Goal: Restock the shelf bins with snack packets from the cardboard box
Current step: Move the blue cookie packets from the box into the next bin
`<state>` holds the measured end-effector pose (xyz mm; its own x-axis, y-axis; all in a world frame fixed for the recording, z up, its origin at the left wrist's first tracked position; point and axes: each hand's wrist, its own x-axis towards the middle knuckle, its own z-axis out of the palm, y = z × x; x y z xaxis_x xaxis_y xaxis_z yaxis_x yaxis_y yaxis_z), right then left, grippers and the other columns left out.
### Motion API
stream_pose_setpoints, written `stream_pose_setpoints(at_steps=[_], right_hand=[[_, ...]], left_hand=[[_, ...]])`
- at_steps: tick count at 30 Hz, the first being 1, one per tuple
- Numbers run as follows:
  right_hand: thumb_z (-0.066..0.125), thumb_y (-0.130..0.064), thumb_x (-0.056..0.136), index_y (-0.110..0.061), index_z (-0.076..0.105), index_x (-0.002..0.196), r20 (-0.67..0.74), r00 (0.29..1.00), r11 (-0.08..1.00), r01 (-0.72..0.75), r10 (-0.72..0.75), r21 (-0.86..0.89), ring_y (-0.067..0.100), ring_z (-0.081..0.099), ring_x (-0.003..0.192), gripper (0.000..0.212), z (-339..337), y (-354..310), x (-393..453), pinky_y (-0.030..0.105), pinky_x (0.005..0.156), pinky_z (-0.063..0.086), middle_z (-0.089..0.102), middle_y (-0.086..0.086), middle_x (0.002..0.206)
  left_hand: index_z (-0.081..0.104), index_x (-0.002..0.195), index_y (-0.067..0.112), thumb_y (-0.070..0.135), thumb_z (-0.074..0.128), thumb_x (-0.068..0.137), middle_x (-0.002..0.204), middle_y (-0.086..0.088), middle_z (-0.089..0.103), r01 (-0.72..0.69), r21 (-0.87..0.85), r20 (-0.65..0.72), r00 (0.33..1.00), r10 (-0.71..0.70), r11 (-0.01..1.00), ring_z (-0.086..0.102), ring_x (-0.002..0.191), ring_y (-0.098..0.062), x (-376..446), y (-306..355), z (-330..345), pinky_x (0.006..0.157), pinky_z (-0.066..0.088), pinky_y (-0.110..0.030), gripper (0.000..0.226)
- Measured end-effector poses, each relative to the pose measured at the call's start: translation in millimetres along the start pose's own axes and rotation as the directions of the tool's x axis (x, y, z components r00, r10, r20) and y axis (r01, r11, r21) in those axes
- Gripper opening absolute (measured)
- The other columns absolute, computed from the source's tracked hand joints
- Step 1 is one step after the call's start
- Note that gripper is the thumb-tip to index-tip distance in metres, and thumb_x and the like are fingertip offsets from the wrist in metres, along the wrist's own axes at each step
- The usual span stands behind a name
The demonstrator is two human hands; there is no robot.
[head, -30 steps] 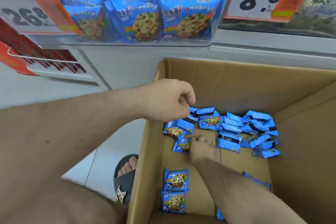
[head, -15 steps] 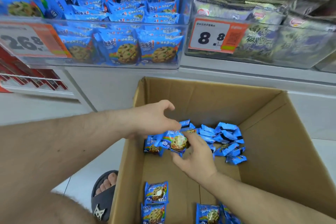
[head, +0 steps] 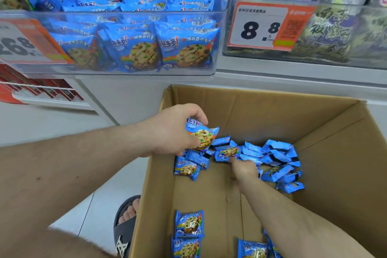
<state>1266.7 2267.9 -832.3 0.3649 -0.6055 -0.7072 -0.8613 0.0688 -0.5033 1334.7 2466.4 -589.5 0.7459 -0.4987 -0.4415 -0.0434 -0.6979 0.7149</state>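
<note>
So the cardboard box (head: 261,111) sat on the floor right under both hands, open, with the clear shelf bin (head: 117,65) up and ahead of them, already pretty full of the same blue cookie packets. The loose pile of packets (head: 270,157) was bunched at the far end of the box, just past the right hand (head: 244,168) and to the right of the left one, lying every which way with no common long axis.

The left hand (head: 173,132) was higher, near the box's left wall, fingers and thumb curled around one packet (head: 202,137), face-up and tilted. It was clearly the hand closer to the bin, which lay straight up and forward from it. The right hand was down on the box floor with its fingertips at a packet on the pile's edge (head: 227,153); couldn't tell if it actually had hold of it.

Readable stuff: a price card (head: 259,25) saying 8.8 on the neighbouring bin, another (head: 25,44) reading roughly 26.8, and Chinese lettering on the packets.
</note>
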Motion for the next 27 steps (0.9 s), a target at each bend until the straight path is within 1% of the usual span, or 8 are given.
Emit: stream_pose_setpoints(at_steps=[2, 5, 9, 11, 14, 18, 22, 27], right_hand=[[0.071, -0.047, 0.083, -0.007, 0.054, 0.111, 0.148, 0.971, 0.935, -0.222, 0.187, 0.278, 0.032, 0.061, 0.088, 0.051, 10.5, -6.4, 4.5, 0.042, 0.075, 0.054, 0.059, 0.012, 0.101], [0.064, -0.043, 0.091, -0.013, 0.054, 0.114, 0.261, 0.936, 0.78, -0.342, 0.235, 0.524, 0.026, 0.064, 0.09, 0.039, 21.3, -16.2, 13.4, 0.04, 0.072, 0.05, 0.061, 0.009, 0.103], [0.067, -0.03, 0.09, -0.01, 0.06, 0.103, 0.225, 0.951, 0.812, -0.298, 0.21, 0.501, 0.021, 0.063, 0.067, 0.025, 17.0, -11.4, 10.2, 0.032, 0.056, 0.047, 0.065, 0.009, 0.081], [0.068, -0.027, 0.088, -0.009, 0.06, 0.092, 0.174, 0.971, 0.879, -0.224, 0.164, 0.42, 0.023, 0.062, 0.061, 0.02, 4.4, -3.9, -0.6, 0.03, 0.054, 0.045, 0.066, 0.011, 0.076], [0.067, -0.022, 0.089, -0.007, 0.062, 0.09, 0.141, 0.988, 0.93, -0.104, 0.057, 0.353, 0.023, 0.06, 0.056, 0.016, -22.7, 4.1, -23.5, 0.028, 0.05, 0.041, 0.066, 0.011, 0.071], [0.064, -0.024, 0.092, -0.007, 0.063, 0.094, 0.165, 0.985, 0.922, -0.018, -0.05, 0.387, 0.022, 0.061, 0.059, 0.017, -62.7, -9.1, -59.5, 0.029, 0.056, 0.045, 0.068, 0.01, 0.073], [0.06, -0.03, 0.094, -0.008, 0.065, 0.091, 0.254, 0.943, 0.815, 0.031, -0.216, 0.578, 0.021, 0.054, 0.058, 0.022, -92.1, -43.0, -109.4, 0.032, 0.059, 0.043, 0.062, 0.011, 0.07], [0.06, -0.031, 0.087, -0.008, 0.064, 0.094, 0.326, 0.806, 0.649, 0.092, -0.493, 0.755, 0.017, 0.05, 0.051, 0.024, -111.3, -81.2, -191.5, 0.03, 0.055, 0.038, 0.056, 0.007, 0.067]], left_hand=[[0.058, 0.096, 0.037, 0.011, 0.069, 0.084, 0.097, 0.003, 0.061, 0.005, 0.004, 0.011, 1.0, -0.006, 1.0, 0.059, 0.052, -0.013, 1.5, -0.5, -0.1, 0.053, 0.053, -0.027, 0.03], [0.059, 0.096, 0.035, 0.012, 0.07, 0.084, 0.094, 0.004, 0.061, 0.016, 0.008, 0.013, 1.0, -0.016, 1.0, 0.058, 0.047, -0.006, 2.5, -1.3, 1.0, 0.048, 0.048, -0.02, 0.029], [0.06, 0.097, 0.031, 0.008, 0.07, 0.083, 0.092, 0.004, 0.06, 0.021, -0.031, -0.02, 1.0, -0.021, 0.999, 0.054, 0.042, 0.002, 0.0, 0.0, 0.8, 0.042, 0.041, -0.012, 0.029], [0.059, 0.095, 0.032, 0.005, 0.07, 0.081, 0.093, -0.002, 0.063, 0.013, -0.067, -0.031, 0.999, -0.016, 0.998, 0.055, 0.045, -0.003, -2.4, 2.3, 0.7, 0.045, 0.045, -0.017, 0.032], [0.06, 0.095, 0.033, -0.002, 0.067, 0.076, 0.097, -0.008, 0.064, -0.016, -0.095, -0.02, 1.0, 0.014, 0.995, 0.058, 0.06, -0.016, -7.3, 7.6, 0.5, 0.057, 0.055, -0.031, 0.041], [0.059, 0.098, 0.034, -0.006, 0.062, 0.075, 0.096, -0.006, 0.062, -0.038, -0.134, -0.022, 0.999, 0.035, 0.99, 0.056, 0.062, -0.015, -17.5, 15.2, -5.8, 0.053, 0.049, -0.024, 0.046], [0.058, 0.107, 0.028, -0.009, 0.06, 0.077, 0.098, -0.007, 0.06, -0.05, -0.188, -0.024, 0.999, 0.046, 0.981, 0.052, 0.062, -0.013, -33.8, 21.0, -15.3, 0.046, 0.042, -0.016, 0.048], [0.056, 0.111, 0.029, -0.007, 0.065, 0.071, 0.098, -0.014, 0.06, -0.085, -0.296, -0.041, 0.996, 0.076, 0.951, 0.051, 0.064, -0.018, -55.2, 29.9, -25.5, 0.047, 0.04, -0.017, 0.054]])
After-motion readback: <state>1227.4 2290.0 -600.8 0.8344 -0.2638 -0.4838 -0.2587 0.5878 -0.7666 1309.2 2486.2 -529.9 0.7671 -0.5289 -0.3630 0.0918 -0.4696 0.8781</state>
